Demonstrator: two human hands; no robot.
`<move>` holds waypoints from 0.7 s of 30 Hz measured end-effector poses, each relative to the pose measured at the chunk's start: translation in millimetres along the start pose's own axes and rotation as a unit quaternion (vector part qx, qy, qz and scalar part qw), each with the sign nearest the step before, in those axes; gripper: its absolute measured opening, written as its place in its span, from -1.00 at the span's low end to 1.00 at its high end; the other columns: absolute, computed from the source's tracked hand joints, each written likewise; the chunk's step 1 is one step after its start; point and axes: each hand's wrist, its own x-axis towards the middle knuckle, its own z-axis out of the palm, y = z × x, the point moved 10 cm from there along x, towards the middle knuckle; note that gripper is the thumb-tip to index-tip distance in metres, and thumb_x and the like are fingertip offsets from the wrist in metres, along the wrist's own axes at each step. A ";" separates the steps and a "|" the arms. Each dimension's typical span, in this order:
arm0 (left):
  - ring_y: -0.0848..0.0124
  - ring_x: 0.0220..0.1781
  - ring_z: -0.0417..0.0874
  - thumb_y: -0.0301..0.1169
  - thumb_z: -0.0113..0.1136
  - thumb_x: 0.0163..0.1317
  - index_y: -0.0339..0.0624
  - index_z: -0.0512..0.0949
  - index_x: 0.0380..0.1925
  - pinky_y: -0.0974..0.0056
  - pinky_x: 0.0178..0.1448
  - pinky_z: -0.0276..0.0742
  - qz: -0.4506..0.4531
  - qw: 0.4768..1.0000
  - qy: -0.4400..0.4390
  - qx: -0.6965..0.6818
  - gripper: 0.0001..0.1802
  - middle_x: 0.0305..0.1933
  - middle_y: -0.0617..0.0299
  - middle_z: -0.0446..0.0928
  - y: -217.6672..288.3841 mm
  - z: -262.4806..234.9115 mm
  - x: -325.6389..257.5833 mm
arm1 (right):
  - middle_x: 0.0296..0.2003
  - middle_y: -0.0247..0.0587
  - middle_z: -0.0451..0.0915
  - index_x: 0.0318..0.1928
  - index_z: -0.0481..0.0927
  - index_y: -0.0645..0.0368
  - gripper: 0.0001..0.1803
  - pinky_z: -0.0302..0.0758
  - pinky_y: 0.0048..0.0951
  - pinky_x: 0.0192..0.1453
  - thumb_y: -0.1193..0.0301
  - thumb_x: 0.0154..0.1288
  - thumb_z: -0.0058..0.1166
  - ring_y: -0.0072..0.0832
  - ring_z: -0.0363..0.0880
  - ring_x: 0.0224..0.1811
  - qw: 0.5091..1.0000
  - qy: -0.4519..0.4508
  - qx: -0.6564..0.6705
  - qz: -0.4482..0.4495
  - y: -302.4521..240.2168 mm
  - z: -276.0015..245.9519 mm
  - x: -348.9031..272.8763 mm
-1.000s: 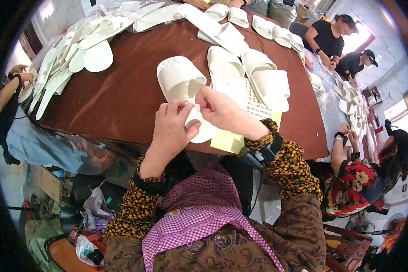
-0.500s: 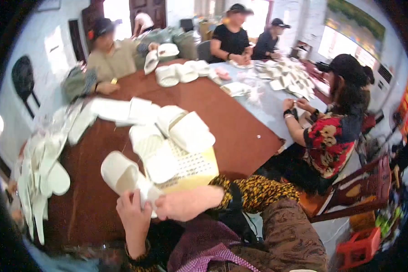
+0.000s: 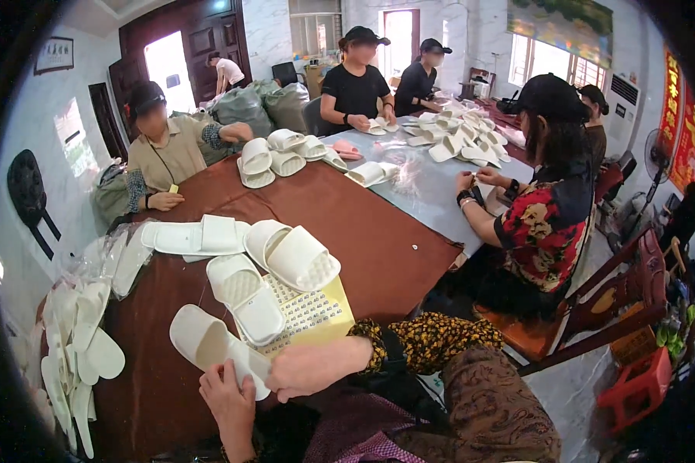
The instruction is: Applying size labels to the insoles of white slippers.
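A white slide slipper (image 3: pixel 196 337) lies at the near edge of the brown table, its heel end toward me. My left hand (image 3: pixel 230 401) grips that heel end from the left, fingers over the sole and thumb along its side. At the opposite side of the heel, my right hand (image 3: pixel 318 369) is closed, fingertips pinched against the edge; anything small between them is hidden. Just beyond my hands lies a yellow sheet (image 3: pixel 330 312) with rows of small printed labels. Two more white slippers, a nearer slipper (image 3: pixel 256 312) and a farther slipper (image 3: pixel 305 258), partly cover it.
White slippers and soles (image 3: pixel 93 339) heap along the table's left side, some in clear plastic. A co-worker (image 3: pixel 166 147) sits across by a slipper stack (image 3: pixel 274 158). Others sit around a grey table (image 3: pixel 417 193) with a slipper pile (image 3: pixel 463 135). A wooden chair (image 3: pixel 610 301) stands right.
The view has shifted and sharpened. Across the table, the co-worker's raised slippers now rest on the stack, and that hand has drawn back. My hands stay at the same slipper's heel.
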 end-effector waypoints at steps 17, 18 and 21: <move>0.06 0.06 0.42 -0.26 0.33 0.01 -0.17 0.53 -0.02 0.01 0.11 0.33 0.018 0.992 0.084 -0.089 -0.51 -0.02 0.12 0.45 -18.4 -5.2 -3.9 | -0.21 -0.14 0.45 -0.21 0.50 0.19 -0.70 0.44 -0.29 0.05 0.36 0.04 0.20 -0.20 0.46 -0.06 0.971 0.074 -0.223 -0.037 -9.3 -0.3 19.2; 0.07 0.06 0.42 -0.27 0.33 0.02 -0.16 0.54 -0.02 0.02 0.10 0.33 0.017 0.991 0.096 -0.089 -0.52 -0.02 0.13 0.45 -18.4 -6.9 -5.5 | -0.17 -0.13 0.44 -0.13 0.49 0.20 -0.64 0.43 -0.27 0.08 0.37 0.05 0.21 -0.19 0.45 -0.02 0.974 0.047 -0.220 -0.026 -6.7 4.0 21.7; 0.09 0.06 0.42 -0.28 0.32 0.04 -0.15 0.53 -0.02 0.04 0.10 0.33 -0.018 0.988 0.099 -0.117 -0.54 0.01 0.16 0.44 -27.1 -8.7 -9.2 | -0.13 -0.13 0.44 -0.05 0.46 0.19 -0.60 0.43 -0.23 0.11 0.40 0.07 0.21 -0.16 0.44 0.01 0.984 0.002 -0.178 -0.010 -4.9 12.7 25.6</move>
